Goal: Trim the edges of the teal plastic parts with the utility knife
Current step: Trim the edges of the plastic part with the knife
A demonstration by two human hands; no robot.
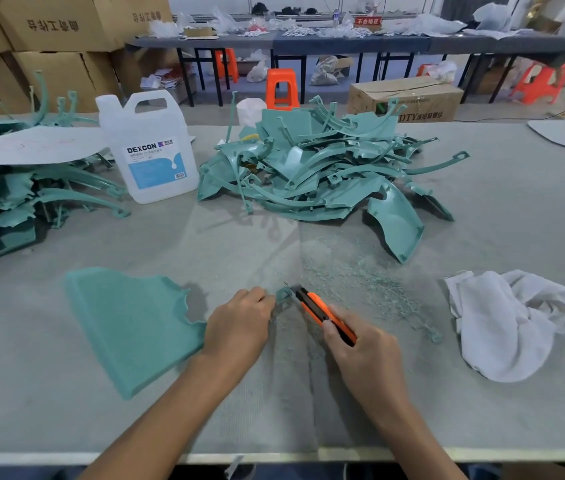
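Low centre, my right grip [360, 344] is curled round the orange utility knife [322, 311], its tip at a small teal part [284, 294] pinched in my left grip [239, 323] on the desk [66, 410].

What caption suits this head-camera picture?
Left hand pinches a small teal part while right hand holds an orange utility knife against it.

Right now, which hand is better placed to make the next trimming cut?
Right. The right hand grips the utility knife, blade end at the small teal part that the left hand pinches.
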